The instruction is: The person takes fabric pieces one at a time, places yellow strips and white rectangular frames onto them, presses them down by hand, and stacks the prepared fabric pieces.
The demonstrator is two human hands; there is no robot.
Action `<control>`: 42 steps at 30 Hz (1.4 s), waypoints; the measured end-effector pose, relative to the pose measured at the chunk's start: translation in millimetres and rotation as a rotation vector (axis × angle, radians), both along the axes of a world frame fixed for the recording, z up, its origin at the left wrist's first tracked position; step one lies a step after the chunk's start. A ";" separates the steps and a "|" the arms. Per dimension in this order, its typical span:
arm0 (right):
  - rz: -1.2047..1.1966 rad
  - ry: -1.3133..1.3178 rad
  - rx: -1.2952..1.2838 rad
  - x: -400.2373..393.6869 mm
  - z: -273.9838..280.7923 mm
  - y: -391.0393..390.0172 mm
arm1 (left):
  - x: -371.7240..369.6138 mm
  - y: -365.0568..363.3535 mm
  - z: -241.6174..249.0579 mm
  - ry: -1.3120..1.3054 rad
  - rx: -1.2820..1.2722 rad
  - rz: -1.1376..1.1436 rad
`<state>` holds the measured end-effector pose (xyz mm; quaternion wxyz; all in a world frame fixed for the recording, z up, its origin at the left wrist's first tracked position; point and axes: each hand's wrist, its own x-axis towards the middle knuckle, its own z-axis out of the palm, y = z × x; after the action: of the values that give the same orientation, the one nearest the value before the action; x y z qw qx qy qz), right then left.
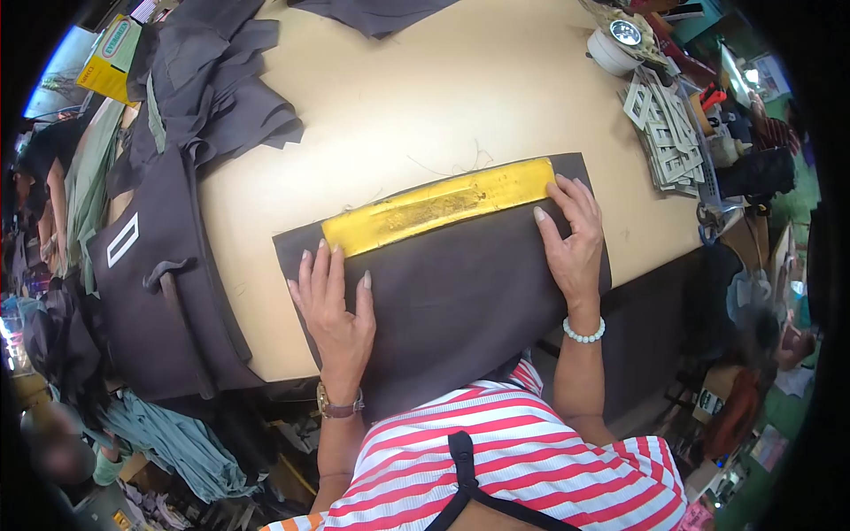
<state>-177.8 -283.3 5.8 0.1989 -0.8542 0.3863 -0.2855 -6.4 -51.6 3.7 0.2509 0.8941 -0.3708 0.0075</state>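
Note:
A dark cloth panel (460,305) lies across the table's near side, its lower part hanging toward my lap. Along its far edge rests a long, shiny yellow strip (443,209) with scuffed, darkened marks in the middle. My left hand (335,305) lies flat on the cloth, fingertips at the strip's left end. At the other end, my right hand (574,232) has its fingers spread, with fingertips touching the strip's right corner and the thumb on the cloth just below. Neither hand is closed around anything.
More dark cloth (199,88) is heaped at the left, with a hammer-like tool (181,319) and a white rectangular frame (123,240) on it. Pale frame-shaped pieces (664,133) are piled at the right, near a white round container (611,53). The pale tabletop (390,106) extends behind the strip.

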 end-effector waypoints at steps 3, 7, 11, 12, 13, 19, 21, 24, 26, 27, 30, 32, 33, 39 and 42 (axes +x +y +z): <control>-0.002 0.006 -0.004 -0.3 -1.0 0.4 | -0.1 0.3 1.8 0.008 0.033 0.005; 0.003 0.004 0.001 -0.2 -0.9 -0.2 | -0.4 -0.1 1.8 0.008 0.026 0.011; 0.000 0.008 -0.006 -0.3 -1.7 -0.2 | 0.3 -0.2 0.3 0.023 -0.051 0.015; 0.004 0.010 -0.010 -0.7 -1.6 0.0 | 0.2 0.5 1.3 0.032 -0.043 0.012; 0.011 0.011 -0.014 -0.9 -1.3 -0.3 | 0.4 1.0 2.9 0.040 -0.036 0.012; 0.016 0.012 -0.014 0.0 -1.4 -0.3 | 1.2 2.5 3.0 0.065 -0.056 0.012; 0.014 0.012 -0.017 -0.3 -1.5 -0.2 | 1.1 2.5 2.9 0.065 -0.056 0.011; 0.012 0.005 -0.022 -0.5 -2.5 -0.7 | 1.7 2.8 2.1 0.063 -0.066 0.008; 0.014 0.002 -0.023 -0.2 -2.4 -0.6 | 1.3 2.3 1.6 0.060 -0.091 0.006; 0.010 0.006 -0.028 -0.4 -2.3 -1.0 | 1.1 1.5 1.7 0.065 -0.104 0.005; 0.012 0.011 -0.034 0.4 -3.8 -1.1 | 1.4 2.0 3.5 0.061 -0.110 0.010; 0.014 0.018 -0.037 -0.3 -4.7 -2.1 | 1.7 3.0 2.3 0.051 -0.085 0.003; 0.007 0.030 -0.041 -0.1 -4.3 -1.4 | 2.3 3.7 0.7 0.043 -0.088 -0.002; 0.023 0.021 -0.033 0.1 -4.1 -1.2 | 2.1 3.9 0.3 0.047 -0.102 0.007; 0.025 0.022 -0.036 0.1 -3.4 -1.4 | 2.2 4.1 0.8 0.055 -0.100 0.006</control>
<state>-177.7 -284.7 2.3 0.1827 -0.8656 0.3726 -0.2803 -4.3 -47.5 4.5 0.3053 0.8815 -0.3601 0.0021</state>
